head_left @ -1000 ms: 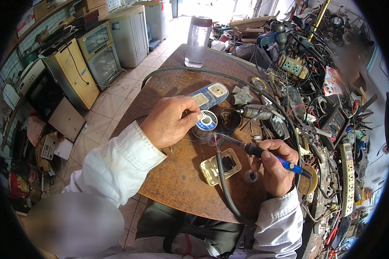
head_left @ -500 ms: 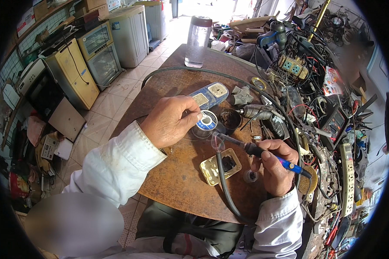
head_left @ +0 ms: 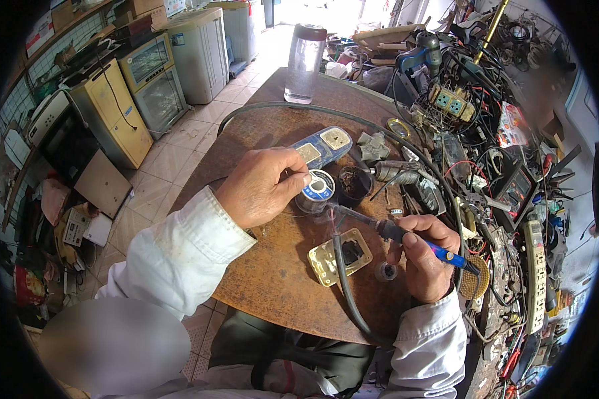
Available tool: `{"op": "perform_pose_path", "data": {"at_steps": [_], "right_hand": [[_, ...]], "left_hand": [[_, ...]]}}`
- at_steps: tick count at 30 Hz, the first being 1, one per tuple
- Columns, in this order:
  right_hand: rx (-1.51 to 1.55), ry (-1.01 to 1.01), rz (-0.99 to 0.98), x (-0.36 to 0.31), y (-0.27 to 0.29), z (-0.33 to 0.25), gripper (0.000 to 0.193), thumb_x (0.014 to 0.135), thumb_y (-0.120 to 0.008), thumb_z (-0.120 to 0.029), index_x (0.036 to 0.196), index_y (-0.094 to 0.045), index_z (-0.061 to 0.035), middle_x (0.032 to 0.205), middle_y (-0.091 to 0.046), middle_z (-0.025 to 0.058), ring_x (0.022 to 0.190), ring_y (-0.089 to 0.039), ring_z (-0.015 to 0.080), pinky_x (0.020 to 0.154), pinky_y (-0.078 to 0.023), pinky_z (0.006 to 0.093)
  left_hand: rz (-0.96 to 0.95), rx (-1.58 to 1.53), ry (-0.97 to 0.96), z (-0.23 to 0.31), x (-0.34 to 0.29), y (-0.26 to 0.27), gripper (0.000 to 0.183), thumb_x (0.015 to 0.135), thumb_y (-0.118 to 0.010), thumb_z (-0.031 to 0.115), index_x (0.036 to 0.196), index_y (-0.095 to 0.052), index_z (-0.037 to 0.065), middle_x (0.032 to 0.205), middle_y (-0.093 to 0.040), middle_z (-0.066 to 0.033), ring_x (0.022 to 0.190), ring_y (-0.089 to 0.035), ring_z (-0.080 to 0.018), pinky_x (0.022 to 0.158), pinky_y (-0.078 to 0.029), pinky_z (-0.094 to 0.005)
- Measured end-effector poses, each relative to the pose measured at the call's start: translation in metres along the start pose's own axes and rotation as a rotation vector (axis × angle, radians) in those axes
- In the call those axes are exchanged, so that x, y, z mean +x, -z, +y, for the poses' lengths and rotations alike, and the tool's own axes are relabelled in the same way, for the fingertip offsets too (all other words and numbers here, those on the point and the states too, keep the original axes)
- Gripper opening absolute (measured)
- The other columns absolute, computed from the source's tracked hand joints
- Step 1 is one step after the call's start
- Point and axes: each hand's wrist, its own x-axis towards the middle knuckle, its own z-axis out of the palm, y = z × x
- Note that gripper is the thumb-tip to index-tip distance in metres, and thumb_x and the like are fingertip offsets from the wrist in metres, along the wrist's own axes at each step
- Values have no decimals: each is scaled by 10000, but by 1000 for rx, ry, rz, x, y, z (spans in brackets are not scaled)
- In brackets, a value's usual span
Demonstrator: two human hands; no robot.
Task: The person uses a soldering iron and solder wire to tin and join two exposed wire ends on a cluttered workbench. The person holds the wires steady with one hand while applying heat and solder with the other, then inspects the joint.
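My left hand [head_left: 263,186] is closed in a pinch at the rim of a spool of solder wire [head_left: 318,186] with a blue-and-white label. A thin strand of solder curves below the spool. My right hand [head_left: 427,256] grips a soldering iron [head_left: 446,255] by its blue and black handle, its tip pointing left. That tip meets the stripped end of a thick black cable [head_left: 346,279], where thin reddish wires and a little smoke show. The exact contact is too small to make out. Beneath the cable lies an open cream plastic housing [head_left: 323,268] with dark parts inside.
A dark round tin [head_left: 355,185] and a blue tool-like case [head_left: 333,143] sit beyond the spool. A water bottle [head_left: 305,66] stands at the table's far end. Tangled cables, a multimeter [head_left: 512,189] and a power strip [head_left: 534,276] crowd the right side.
The iron's tip and the cable end have shifted very slightly left, and the smoke has changed shape. Both hands keep nearly the same place and grip.
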Motion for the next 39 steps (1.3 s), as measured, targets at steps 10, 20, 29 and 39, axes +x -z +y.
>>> {"op": "perform_pose_path", "data": {"at_steps": [10, 20, 29, 39], "right_hand": [[27, 1, -17, 0, 0, -2, 275, 853, -700, -149, 1016, -643, 64, 874, -687, 140, 618, -620, 157, 577, -514, 273], [44, 2, -7, -1, 0, -2, 266, 854, -694, -137, 1018, -642, 66, 898, -687, 151, 629, -624, 165, 573, -524, 276], [85, 0, -1, -2, 3, -1, 243, 861, -687, -93, 1040, -642, 65, 920, -682, 146, 647, -630, 156, 581, -535, 273], [52, 20, -10, 0, 2, -3, 211, 867, -682, -83, 1017, -652, 62, 893, -691, 134, 642, -632, 145, 577, -513, 261]], "left_hand": [[-7, 3, 14, 2, 0, 1, 145, 894, -676, 98, 933, -658, -40, 804, -665, -129, 734, -605, -147, 682, -489, -329], [6, -2, -22, -2, 1, -1, 137, 896, -671, 90, 929, -654, -41, 815, -668, -127, 752, -608, -148, 701, -489, -323], [7, -2, -18, -1, 0, 0, 132, 898, -671, 87, 930, -653, -40, 808, -665, -119, 749, -598, -134, 696, -485, -318], [-139, -222, -25, 6, 0, 11, 104, 935, -650, 100, 928, -644, -4, 775, -610, 0, 730, -523, -66, 663, -454, -258]]}}
